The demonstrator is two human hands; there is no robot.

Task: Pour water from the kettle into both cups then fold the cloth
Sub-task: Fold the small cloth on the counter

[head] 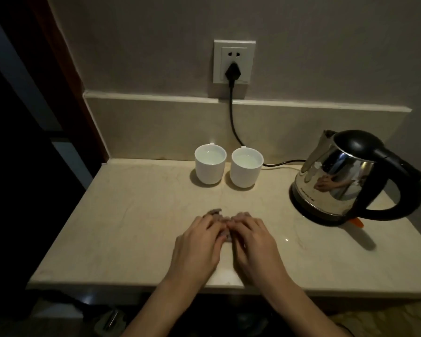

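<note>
Two white cups stand side by side near the back wall, the left cup (210, 164) and the right cup (246, 167), each holding water. At the right, a steel kettle (345, 178) with a black lid and handle rests on its base. A small grey-brown cloth (214, 211) lies on the counter, almost wholly hidden under my hands. My left hand (199, 244) and my right hand (253, 242) lie side by side on it, fingers curled down and pressing or pinching it at the middle front of the counter.
The beige stone counter (122, 215) ends at a front edge near my wrists and a dark drop at the left. A black cord (233, 122) runs from the wall socket (234, 62) down behind the cups to the kettle base.
</note>
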